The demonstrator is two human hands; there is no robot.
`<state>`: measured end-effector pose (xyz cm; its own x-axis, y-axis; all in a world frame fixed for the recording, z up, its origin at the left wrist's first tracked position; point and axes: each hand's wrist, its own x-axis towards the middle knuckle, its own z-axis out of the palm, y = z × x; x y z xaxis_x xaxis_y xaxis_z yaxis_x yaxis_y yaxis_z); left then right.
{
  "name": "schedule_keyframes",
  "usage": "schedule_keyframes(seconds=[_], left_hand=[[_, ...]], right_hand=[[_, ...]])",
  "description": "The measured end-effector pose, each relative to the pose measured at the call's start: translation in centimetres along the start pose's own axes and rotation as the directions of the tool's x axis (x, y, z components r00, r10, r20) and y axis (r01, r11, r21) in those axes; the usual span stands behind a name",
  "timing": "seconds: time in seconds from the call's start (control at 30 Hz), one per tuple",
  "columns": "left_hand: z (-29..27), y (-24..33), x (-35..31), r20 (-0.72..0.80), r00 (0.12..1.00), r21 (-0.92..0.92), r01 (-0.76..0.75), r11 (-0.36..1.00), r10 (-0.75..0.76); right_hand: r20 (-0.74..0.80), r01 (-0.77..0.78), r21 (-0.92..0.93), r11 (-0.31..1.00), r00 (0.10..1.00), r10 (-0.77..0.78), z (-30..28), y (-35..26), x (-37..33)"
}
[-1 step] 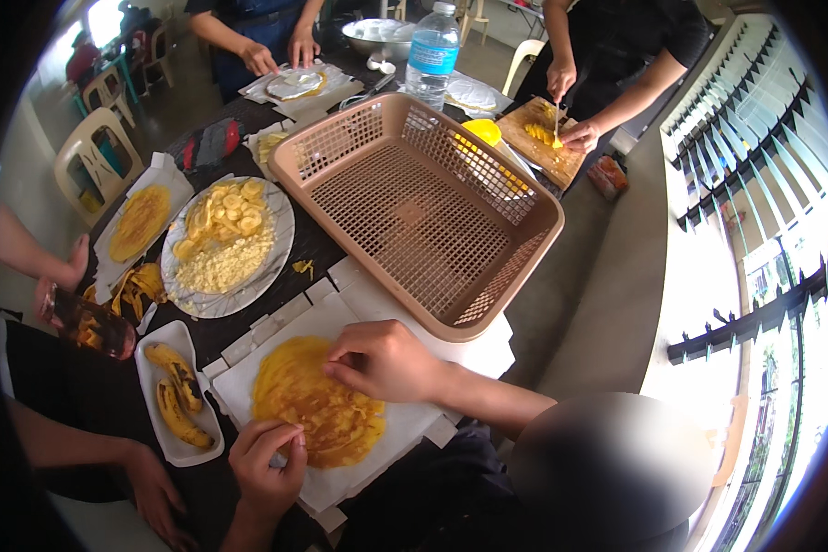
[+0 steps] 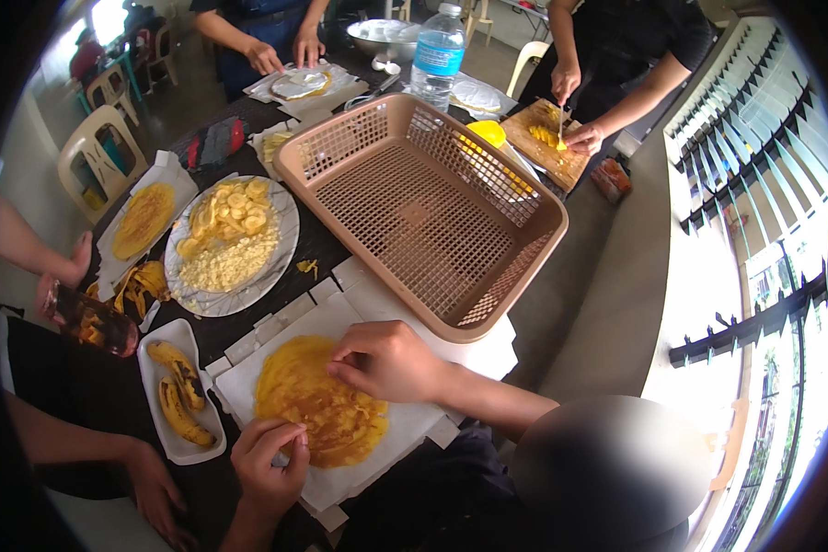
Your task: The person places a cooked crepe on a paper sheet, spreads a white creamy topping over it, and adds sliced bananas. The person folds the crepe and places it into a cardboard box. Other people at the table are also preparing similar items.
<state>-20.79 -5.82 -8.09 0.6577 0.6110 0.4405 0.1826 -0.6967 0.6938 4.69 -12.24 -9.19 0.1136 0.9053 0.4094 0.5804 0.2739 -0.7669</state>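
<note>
Pancake (image 2: 322, 405), 1 pc., on white paper (image 2: 416, 427), lower ctr. of frame; judged light, soft, tear-prone, best lifted by opp. edges. L. hand (image 2: 269, 462) & R. hand (image 2: 386, 362): fingers curled, tips near-closed; whether anything is held can't be told.

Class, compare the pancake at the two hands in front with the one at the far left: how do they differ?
Colour: the front pancake is deeper yellow with darker brown patches; the far-left pancake is paler.
Size: the front pancake looks larger in this view, the far-left pancake smaller.
Cover: the left hand and right hand overlap the front pancake's edges; none overlaps the far-left pancake.
Shared: both lie flat.
</note>
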Motion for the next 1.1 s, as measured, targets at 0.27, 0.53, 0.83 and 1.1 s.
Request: schedule_keyframes(seconds=[0.27, 0.53, 0.83, 1.1], left_hand=[[0.3, 0.2, 0.3, 0.02, 1.0, -0.008, -0.01, 1.0, 0.01], [0.5, -0.2, 1.3, 0.024, 0.999, -0.049, -0.028, 0.998, 0.029], [0.8, 0.0, 1.9, 0.035, 0.999, -0.04, -0.031, 0.999, 0.033], [1.2, 0.2, 2.4, 0.044, 0.999, -0.039, -0.003, 0.999, 0.005]], right_hand=[[0.067, -0.047, 0.004, 0.999, 0.997, 0.047, -1.2, -0.9, 0.0], [0.1, -0.147, 0.017, 0.989, 0.984, 0.145, -2.0, -1.2, 1.1], [0.096, -0.16, 0.011, 0.987, 0.983, 0.158, -2.6, -0.9, 1.1], [0.088, -0.106, -0.015, 0.994, 0.99, 0.107, -3.1, -0.4, 1.4]])
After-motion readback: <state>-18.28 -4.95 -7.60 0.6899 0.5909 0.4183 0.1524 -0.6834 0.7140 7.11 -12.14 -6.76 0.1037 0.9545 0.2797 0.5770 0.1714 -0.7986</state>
